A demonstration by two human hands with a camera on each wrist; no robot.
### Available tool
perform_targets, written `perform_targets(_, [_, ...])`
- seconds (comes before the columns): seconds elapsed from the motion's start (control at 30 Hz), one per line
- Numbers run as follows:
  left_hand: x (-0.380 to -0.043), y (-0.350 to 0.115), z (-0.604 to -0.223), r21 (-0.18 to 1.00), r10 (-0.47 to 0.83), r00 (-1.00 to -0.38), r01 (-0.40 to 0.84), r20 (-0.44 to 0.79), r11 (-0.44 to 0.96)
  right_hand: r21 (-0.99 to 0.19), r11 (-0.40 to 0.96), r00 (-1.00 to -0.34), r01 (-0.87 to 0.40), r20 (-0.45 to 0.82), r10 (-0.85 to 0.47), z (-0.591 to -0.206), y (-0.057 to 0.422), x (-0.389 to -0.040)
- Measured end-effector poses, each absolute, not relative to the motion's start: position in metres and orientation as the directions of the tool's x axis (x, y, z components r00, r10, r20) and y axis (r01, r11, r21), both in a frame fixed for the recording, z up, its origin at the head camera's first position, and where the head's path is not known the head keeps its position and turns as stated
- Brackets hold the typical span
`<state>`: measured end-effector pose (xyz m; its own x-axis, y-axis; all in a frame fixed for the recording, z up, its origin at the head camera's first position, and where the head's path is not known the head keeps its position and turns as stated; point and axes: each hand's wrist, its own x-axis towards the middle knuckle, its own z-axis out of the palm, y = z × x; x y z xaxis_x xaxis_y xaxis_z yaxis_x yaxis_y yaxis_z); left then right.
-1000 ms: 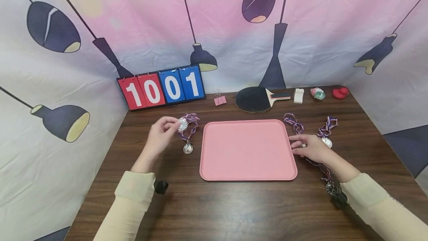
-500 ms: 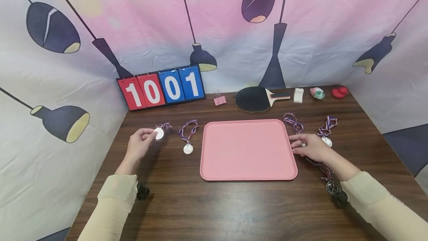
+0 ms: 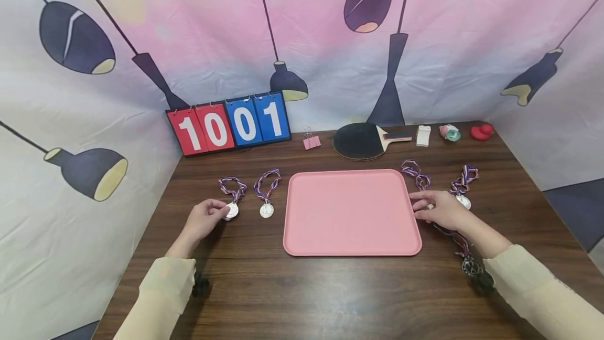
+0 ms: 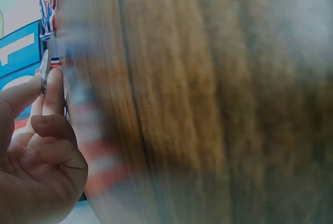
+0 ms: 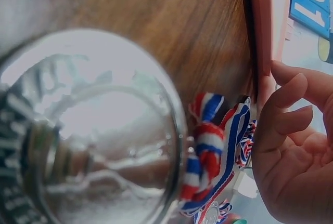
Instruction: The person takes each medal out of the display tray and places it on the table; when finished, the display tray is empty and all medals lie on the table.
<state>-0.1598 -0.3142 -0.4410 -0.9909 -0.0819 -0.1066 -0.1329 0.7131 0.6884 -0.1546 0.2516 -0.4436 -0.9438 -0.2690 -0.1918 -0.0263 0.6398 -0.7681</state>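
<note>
My left hand point(image 3: 204, 219) pinches the rim of a silver medal point(image 3: 232, 210) between thumb and fingers, left of the pink tray point(image 3: 354, 250). Its striped ribbon point(image 3: 233, 188) lies looped on the table behind it. A second silver medal point(image 3: 266, 210) lies between that hand and the tray. With loosely bent fingers, my right hand point(image 3: 439, 209) touches the tray's right rim. Close to the right wrist camera is another medal point(image 5: 104, 130) with a red, white and blue ribbon point(image 5: 210, 146). Another medal point(image 3: 463, 202) lies just behind the right hand, which partly covers the ribbon point(image 3: 415, 176) beside the tray.
Along the back of the wooden table point(image 3: 330, 298) stand a flip scoreboard point(image 3: 229, 125) and a pink binder clip point(image 3: 311, 141). To their right are a table tennis bat point(image 3: 360, 141), a small white block point(image 3: 423, 135), a small figurine point(image 3: 450, 133) and a red rubber duck point(image 3: 481, 131).
My left hand has carried the pinched medal leftward and then down toward the table, so its ribbon now lies spread in a loop. The right hand stays at the tray's rim.
</note>
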Motion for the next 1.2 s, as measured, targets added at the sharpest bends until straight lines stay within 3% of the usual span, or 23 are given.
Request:
perform_targets(0.17, [-0.157, -0.312, -0.442, 0.691, -0.051, -0.994, -0.105, -0.098, 0.715, -0.77, 0.637, -0.944, -0.029, -0.188, -0.27, -0.443, 0.252, -0.152])
perform_targets(0.4, [-0.157, -0.311, -0.445, 0.762, -0.071, -0.986, -0.162, -0.152, 0.627, -0.79, 0.614, -0.94, -0.006, -0.205, -0.273, -0.441, 0.255, -0.152])
perform_targets(1.0, [-0.151, -0.311, -0.438, 0.619, -0.064, -0.987, -0.145, -0.15, 0.772, -0.803, 0.597, -0.937, 0.003, -0.21, -0.278, -0.444, 0.256, -0.153])
perform_targets(1.2, [-0.149, -0.31, -0.427, 0.648, -0.089, -0.986, -0.161, -0.143, 0.745, -0.805, 0.593, -0.935, -0.007, -0.204, -0.289, -0.442, 0.257, -0.152])
